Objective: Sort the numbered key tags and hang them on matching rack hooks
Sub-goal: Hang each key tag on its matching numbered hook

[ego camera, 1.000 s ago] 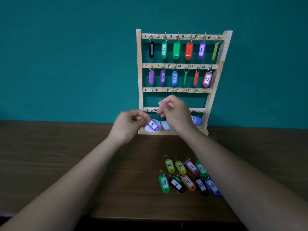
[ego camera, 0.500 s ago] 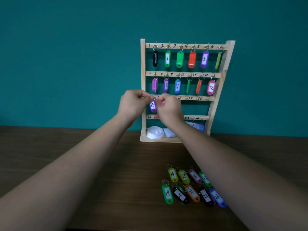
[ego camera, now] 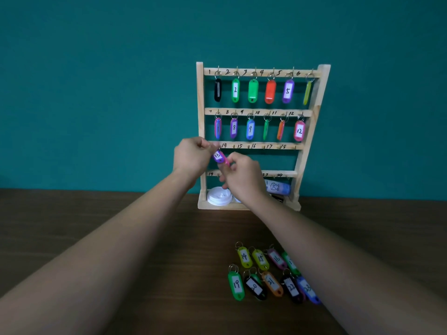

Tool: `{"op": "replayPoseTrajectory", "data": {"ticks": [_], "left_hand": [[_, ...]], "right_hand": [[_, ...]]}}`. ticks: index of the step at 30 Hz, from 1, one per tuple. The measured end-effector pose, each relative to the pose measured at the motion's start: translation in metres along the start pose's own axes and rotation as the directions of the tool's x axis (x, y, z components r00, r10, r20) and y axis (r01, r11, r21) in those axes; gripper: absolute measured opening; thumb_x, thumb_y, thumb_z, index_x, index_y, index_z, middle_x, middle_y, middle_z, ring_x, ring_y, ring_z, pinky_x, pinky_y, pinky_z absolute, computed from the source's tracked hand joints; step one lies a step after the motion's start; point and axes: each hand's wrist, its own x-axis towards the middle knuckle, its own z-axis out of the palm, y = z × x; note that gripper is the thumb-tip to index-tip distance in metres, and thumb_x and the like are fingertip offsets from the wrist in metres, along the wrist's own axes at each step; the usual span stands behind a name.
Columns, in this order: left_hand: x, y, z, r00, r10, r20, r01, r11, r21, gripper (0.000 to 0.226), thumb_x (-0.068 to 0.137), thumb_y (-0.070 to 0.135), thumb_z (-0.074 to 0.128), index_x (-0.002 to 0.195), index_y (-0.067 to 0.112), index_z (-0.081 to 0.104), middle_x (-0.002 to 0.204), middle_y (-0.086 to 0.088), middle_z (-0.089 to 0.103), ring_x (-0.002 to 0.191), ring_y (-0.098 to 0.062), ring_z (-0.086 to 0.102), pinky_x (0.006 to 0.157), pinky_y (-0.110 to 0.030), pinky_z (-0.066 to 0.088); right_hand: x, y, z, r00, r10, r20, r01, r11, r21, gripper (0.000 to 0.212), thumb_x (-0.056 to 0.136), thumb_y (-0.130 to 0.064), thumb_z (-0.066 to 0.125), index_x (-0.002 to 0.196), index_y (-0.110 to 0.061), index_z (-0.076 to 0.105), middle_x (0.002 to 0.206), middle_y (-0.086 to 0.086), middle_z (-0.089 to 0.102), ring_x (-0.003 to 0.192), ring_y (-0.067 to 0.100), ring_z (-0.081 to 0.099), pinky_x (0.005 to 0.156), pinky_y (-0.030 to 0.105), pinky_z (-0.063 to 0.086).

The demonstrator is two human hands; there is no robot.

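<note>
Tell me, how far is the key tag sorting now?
Done: two upper rows of the wooden rack hold twelve tags. In hand: the left hand holds the purple tag numbered 13 at the third row; the right hand pinches something pink. Left: at least nine numbered tags on the dark table.

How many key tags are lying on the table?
9: back row, 14, 15, 16 and a green one; front row, 19, 20, 21, 22, 23. The forearm may hide others.

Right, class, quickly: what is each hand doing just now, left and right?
Left hand: pinches the top of the purple 13 tag.
Right hand: fingers curled round a pink tag.
</note>
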Motion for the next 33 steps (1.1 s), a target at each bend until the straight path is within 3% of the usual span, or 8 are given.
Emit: {"op": "replayPoseTrajectory", "data": {"ticks": [2, 7, 11, 14, 18, 25, 29, 33], "left_hand": [[-0.003, -0.005, 0.000, 1.000, 0.002, 0.012, -0.003, 1.000, 0.003, 0.031, 0.093, 0.040, 0.078, 0.072, 0.020, 0.070, 0.081, 0.004, 0.076, 0.078, -0.019, 0.068, 0.080, -0.038, 0.059], [-0.022, -0.028, 0.000, 0.997, 0.000, 0.080, -0.009, 0.994, 0.110, 0.026, 0.093, 0.039, 0.078, 0.077, 0.019, 0.074, 0.069, 0.009, 0.072, 0.070, -0.013, 0.065, 0.070, -0.029, 0.052], [-0.047, -0.047, -0.002, 0.988, -0.006, 0.152, -0.023, 0.982, 0.187, 0.023, 0.094, 0.039, 0.077, 0.081, 0.020, 0.074, 0.075, 0.003, 0.075, 0.073, -0.016, 0.069, 0.070, -0.030, 0.053], [-0.072, -0.056, -0.002, 0.978, 0.007, 0.206, -0.062, 0.964, 0.260, 0.020, 0.094, 0.040, 0.076, 0.083, 0.024, 0.073, 0.078, 0.006, 0.075, 0.073, -0.007, 0.067, 0.066, -0.022, 0.048], [-0.103, -0.065, -0.001, 0.940, 0.026, 0.341, -0.133, 0.946, 0.295, 0.010, 0.090, 0.036, 0.079, 0.087, 0.027, 0.076, 0.082, 0.010, 0.076, 0.080, -0.002, 0.069, 0.073, -0.020, 0.052], [-0.136, -0.062, 0.008, 0.824, 0.025, 0.566, -0.266, 0.899, 0.348, 0.024, 0.084, 0.047, 0.084, 0.102, 0.034, 0.077, 0.095, 0.017, 0.074, 0.091, 0.006, 0.066, 0.081, -0.015, 0.052], [-0.142, -0.063, 0.010, 0.779, 0.059, 0.624, -0.357, 0.859, 0.366, 0.031, 0.081, 0.047, 0.086, 0.107, 0.035, 0.075, 0.101, 0.016, 0.070, 0.094, 0.001, 0.064, 0.082, -0.017, 0.050], [-0.143, -0.065, 0.012, 0.782, 0.095, 0.616, -0.393, 0.842, 0.369, 0.021, 0.085, 0.040, 0.084, 0.105, 0.034, 0.077, 0.100, 0.015, 0.070, 0.092, -0.001, 0.063, 0.082, -0.018, 0.048]], "right_hand": [[-0.007, 0.006, -0.002, 1.000, -0.001, 0.015, 0.001, 1.000, 0.003, 0.019, 0.102, -0.034, 0.067, 0.086, -0.025, 0.065, 0.070, -0.003, 0.074, 0.060, 0.014, 0.073, 0.064, 0.048, 0.063], [-0.033, 0.025, -0.013, 0.999, -0.021, 0.027, 0.021, 1.000, 0.005, 0.010, 0.100, -0.030, 0.067, 0.091, -0.026, 0.066, 0.073, -0.003, 0.074, 0.064, 0.016, 0.073, 0.067, 0.049, 0.063], [-0.060, 0.038, -0.023, 0.998, -0.009, 0.065, 0.010, 1.000, -0.022, 0.008, 0.099, -0.028, 0.066, 0.091, -0.030, 0.067, 0.076, -0.007, 0.074, 0.066, 0.011, 0.072, 0.069, 0.048, 0.062], [-0.078, 0.045, -0.033, 0.992, -0.006, 0.127, 0.011, 0.999, -0.037, 0.007, 0.100, -0.026, 0.069, 0.095, -0.028, 0.071, 0.082, -0.012, 0.072, 0.076, 0.000, 0.068, 0.075, 0.033, 0.059], [-0.092, 0.047, -0.048, 0.959, 0.008, 0.283, 0.029, 0.992, -0.123, 0.005, 0.100, -0.026, 0.070, 0.101, -0.030, 0.074, 0.096, -0.018, 0.069, 0.091, -0.007, 0.062, 0.077, 0.013, 0.044], [-0.101, 0.056, -0.067, 0.884, 0.068, 0.463, 0.031, 0.979, -0.203, 0.008, 0.096, -0.027, 0.076, 0.100, -0.034, 0.075, 0.101, -0.018, 0.067, 0.095, -0.004, 0.062, 0.081, 0.022, 0.049], [-0.104, 0.061, -0.065, 0.881, 0.062, 0.470, 0.054, 0.972, -0.229, 0.008, 0.096, -0.028, 0.074, 0.099, -0.035, 0.075, 0.103, -0.017, 0.064, 0.096, -0.002, 0.061, 0.084, 0.025, 0.052], [-0.104, 0.063, -0.065, 0.878, 0.072, 0.473, 0.058, 0.965, -0.255, 0.007, 0.098, -0.030, 0.071, 0.101, -0.035, 0.074, 0.104, -0.018, 0.064, 0.099, -0.001, 0.061, 0.089, 0.030, 0.055]]}}
